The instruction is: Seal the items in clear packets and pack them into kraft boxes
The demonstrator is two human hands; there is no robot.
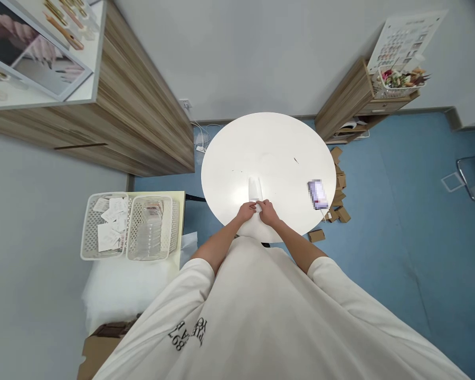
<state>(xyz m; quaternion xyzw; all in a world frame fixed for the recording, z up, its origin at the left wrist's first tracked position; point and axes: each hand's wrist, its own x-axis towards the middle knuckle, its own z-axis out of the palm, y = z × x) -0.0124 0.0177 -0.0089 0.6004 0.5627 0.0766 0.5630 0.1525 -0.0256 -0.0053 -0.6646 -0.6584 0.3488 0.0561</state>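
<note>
At the white table [269, 134], left hand [246, 211] and right hand [268, 213], nearly closed, pinched a white packet [255, 187]; this handling step seemingly next required steadiness.

Looks like a narrow white packet [255, 186], unclear in detail. Points away over the near part of the worktop [269, 137], held at its near end by left hand [246, 211] and right hand [268, 212].

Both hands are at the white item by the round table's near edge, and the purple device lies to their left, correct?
The side is wrong: the head view shows the purple device to their right. The left hand and right hand are indeed at the white item on the round table.
</note>
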